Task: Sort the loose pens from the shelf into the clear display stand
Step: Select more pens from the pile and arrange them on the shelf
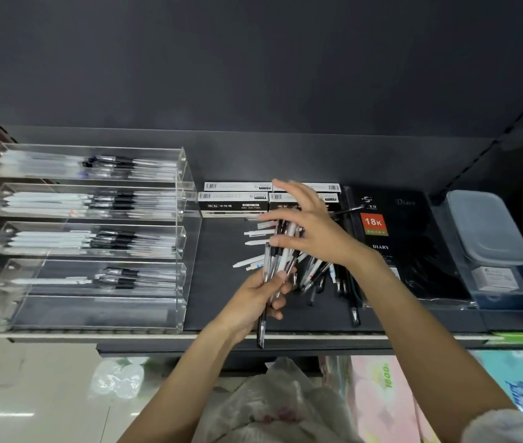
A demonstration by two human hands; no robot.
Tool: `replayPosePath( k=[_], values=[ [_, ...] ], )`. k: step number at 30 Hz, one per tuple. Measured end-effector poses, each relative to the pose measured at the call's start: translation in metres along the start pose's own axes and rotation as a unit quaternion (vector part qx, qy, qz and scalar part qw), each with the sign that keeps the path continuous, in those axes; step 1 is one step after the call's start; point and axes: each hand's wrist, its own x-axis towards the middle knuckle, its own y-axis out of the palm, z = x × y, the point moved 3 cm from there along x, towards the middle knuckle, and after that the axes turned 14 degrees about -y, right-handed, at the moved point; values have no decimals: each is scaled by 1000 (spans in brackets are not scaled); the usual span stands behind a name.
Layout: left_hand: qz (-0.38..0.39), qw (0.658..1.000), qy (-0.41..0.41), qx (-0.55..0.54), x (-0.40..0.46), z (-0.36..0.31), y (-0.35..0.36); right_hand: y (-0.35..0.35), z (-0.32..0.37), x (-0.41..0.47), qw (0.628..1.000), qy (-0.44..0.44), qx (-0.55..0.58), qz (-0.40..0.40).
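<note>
Dark shelf (221, 302), one level, holding all items below. Clear display stand (87, 238), far left on the shelf, stepped in five tiers: upper four tiers hold pens lying lengthwise, the lowest tier shows none. Black diary (407, 251), right of centre, lying flat, with a red "18K" label. Plastic box (487, 225) with lid, at the far right, just beside the diary. Pen cartons (237, 199), black and white, stacked at the back of the shelf between stand and diary. Loose pens (317, 273), a scattered heap on the shelf in front of the cartons, some white, some black, a few reaching onto the diary's edge. Right hand (314, 225), above the heap, fingers spread wide and straight, gripping nothing. Left hand (263, 292), at the near edge of the heap, fingers curled round a bundle of pens (274, 263), which stands roughly upright in the grip, its upper ends just under the right hand's fingers.
</note>
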Motion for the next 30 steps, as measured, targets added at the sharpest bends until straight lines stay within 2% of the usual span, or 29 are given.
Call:
replayPosePath(
  k=[2, 4, 9, 13, 16, 19, 21, 23, 25, 26, 28, 30],
  values=[
    [-10, 1000, 9, 18, 0, -1, -4, 2, 5, 5, 995, -27, -8, 91],
    [-16, 999, 17, 47, 1, -1, -6, 2, 6, 11, 990, -39, -1, 139],
    [-55, 983, 25, 171, 7, 5, -14, -29, 9, 22, 989, -43, 51, 129],
    [-60, 985, 49, 156, 9, -1, -15, -63, 8, 12, 996, -9, 36, 85],
    [-65, 975, 75, 201, 15, -14, -15, -72, 9, -6, 999, 20, 43, -3],
    [-80, 956, 55, 277, 21, -9, -21, -94, 3, -29, 981, 59, 99, -155],
    [-73, 976, 34, 204, 21, 0, -24, -109, 0, -51, 952, 90, 89, -279],
    [-55, 997, 24, 51, 20, 2, -23, -104, 3, -70, 913, 130, 66, -382],
    [-30, 994, 14, -105, 21, -3, -16, -73, 13, -78, 865, 166, 106, -461],
    [-29, 988, 11, -148, 23, -7, -12, -52, 19, -78, 837, 185, 151, -492],
    [-42, 986, 18, -161, 27, -15, -4, -8, 29, -77, 785, 221, 228, -532],
    [-57, 986, 34, -150, 29, -19, 3, 26, 39, -74, 762, 245, 248, -546]
  ],
)
